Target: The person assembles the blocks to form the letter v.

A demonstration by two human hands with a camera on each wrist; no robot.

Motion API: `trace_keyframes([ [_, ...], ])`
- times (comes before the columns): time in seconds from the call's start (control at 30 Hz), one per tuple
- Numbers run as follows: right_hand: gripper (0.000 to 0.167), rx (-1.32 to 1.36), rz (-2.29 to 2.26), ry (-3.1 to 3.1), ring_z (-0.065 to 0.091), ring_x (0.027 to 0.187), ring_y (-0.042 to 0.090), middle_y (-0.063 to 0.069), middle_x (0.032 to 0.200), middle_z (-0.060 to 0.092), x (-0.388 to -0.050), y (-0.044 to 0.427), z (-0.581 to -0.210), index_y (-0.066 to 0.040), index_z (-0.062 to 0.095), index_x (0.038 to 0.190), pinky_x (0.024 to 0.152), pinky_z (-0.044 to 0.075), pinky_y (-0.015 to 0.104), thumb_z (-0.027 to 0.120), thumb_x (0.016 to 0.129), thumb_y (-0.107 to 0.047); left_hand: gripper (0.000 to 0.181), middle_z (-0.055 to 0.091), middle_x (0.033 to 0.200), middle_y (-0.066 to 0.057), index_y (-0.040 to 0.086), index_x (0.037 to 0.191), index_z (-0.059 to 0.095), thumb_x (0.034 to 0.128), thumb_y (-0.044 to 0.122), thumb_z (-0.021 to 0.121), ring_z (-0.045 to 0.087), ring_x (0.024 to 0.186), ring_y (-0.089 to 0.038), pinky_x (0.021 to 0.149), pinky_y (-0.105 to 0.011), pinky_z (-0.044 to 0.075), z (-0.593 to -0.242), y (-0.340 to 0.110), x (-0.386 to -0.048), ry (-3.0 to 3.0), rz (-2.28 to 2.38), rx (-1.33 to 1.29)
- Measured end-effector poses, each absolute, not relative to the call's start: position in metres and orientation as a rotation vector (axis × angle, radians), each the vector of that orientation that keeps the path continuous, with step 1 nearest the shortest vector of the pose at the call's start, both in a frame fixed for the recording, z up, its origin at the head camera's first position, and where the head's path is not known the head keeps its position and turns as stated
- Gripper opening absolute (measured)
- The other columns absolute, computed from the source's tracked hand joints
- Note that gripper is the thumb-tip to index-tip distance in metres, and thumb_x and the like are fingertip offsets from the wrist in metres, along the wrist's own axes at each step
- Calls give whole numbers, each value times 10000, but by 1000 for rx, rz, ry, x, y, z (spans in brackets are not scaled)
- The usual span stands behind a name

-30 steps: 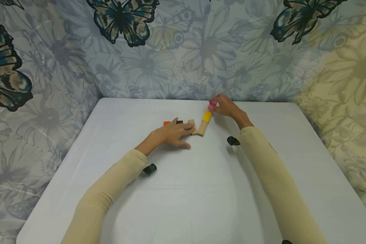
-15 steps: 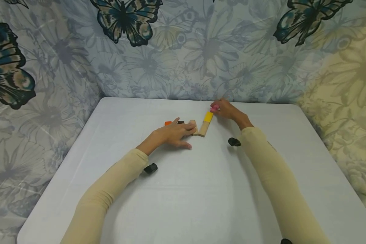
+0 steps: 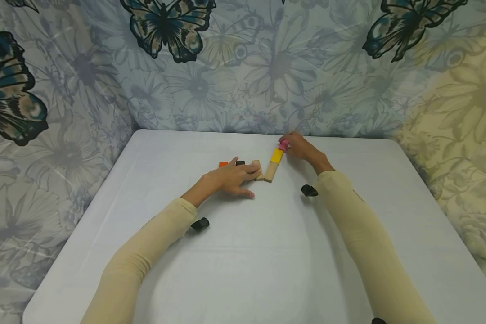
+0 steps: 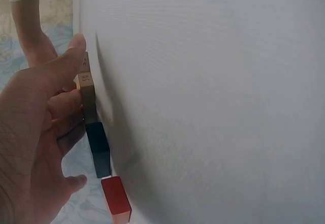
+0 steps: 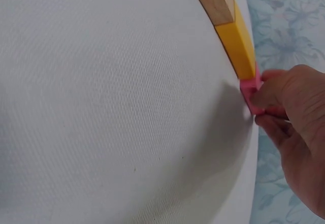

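At the far side of the table, my right hand (image 3: 301,146) pinches a pink block (image 3: 283,145) between thumb and fingers. The pink block meets the end of a yellow block (image 5: 237,46), which lies end to end with a plain wooden block (image 5: 212,0). My left hand (image 3: 231,177) is spread low, its fingertips touching another wooden block (image 3: 257,164) that forms a V with the first. Behind the left hand are a black block (image 4: 99,150) and an orange-red block (image 4: 117,198), continuing the row in the left wrist view. The left hand partly covers this row.
A white table (image 3: 243,270) stretches toward me. Its far edge runs close behind the right hand, against a flowered, butterfly-printed cloth backdrop (image 3: 227,90). Black wrist devices (image 3: 200,224) are worn on both arms, just below the sleeve cuffs.
My right hand has come down and toward me with the pink block, which now sits in line against the yellow block's far end. The left hand stays where it was.
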State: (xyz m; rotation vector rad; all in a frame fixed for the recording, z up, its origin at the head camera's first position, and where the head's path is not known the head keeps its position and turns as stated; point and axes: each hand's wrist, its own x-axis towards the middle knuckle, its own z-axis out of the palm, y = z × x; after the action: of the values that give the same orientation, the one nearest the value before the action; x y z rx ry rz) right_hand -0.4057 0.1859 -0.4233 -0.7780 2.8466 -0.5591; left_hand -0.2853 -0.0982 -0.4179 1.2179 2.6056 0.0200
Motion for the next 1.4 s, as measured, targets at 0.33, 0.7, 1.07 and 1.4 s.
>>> trace_keyframes([
  [0.33, 373, -804, -540, 2861, 538, 1223, 458, 316, 1341, 604, -402, 182, -423, 85, 624, 1349, 1117, 449, 593, 620, 980, 37, 923, 180, 1770, -45, 173, 1667, 253, 971, 684, 579, 193, 1647, -218, 1294, -698, 104, -420, -98, -285, 2610, 20, 1228],
  [0.7, 383, -790, -494, 2848, 495, 1343, 457, 289, 1427, 575, -401, 183, -419, 53, 639, 1364, 1207, 389, 604, 572, 987, 65, 912, 185, 1769, -40, 176, 1665, 260, 974, 671, 589, 198, 1646, -220, 1296, -696, 102, -418, -99, -285, 2607, 36, 1219],
  [1.07, 415, -828, -486, 2837, 479, 1382, 459, 290, 1428, 592, -399, 186, -421, 66, 662, 1324, 1226, 367, 611, 510, 945, 136, 922, 179, 1771, -37, 171, 1667, 254, 971, 674, 590, 189, 1648, -208, 1296, -695, 97, -418, -98, -285, 2599, 22, 1217],
  [1.4, 390, -802, -494, 2842, 488, 1390, 452, 270, 1457, 552, -395, 185, -419, 31, 668, 1325, 1218, 387, 606, 543, 965, 110, 915, 196, 1768, -32, 178, 1665, 268, 971, 681, 587, 206, 1644, -219, 1297, -691, 108, -419, -99, -286, 2610, 29, 1218],
])
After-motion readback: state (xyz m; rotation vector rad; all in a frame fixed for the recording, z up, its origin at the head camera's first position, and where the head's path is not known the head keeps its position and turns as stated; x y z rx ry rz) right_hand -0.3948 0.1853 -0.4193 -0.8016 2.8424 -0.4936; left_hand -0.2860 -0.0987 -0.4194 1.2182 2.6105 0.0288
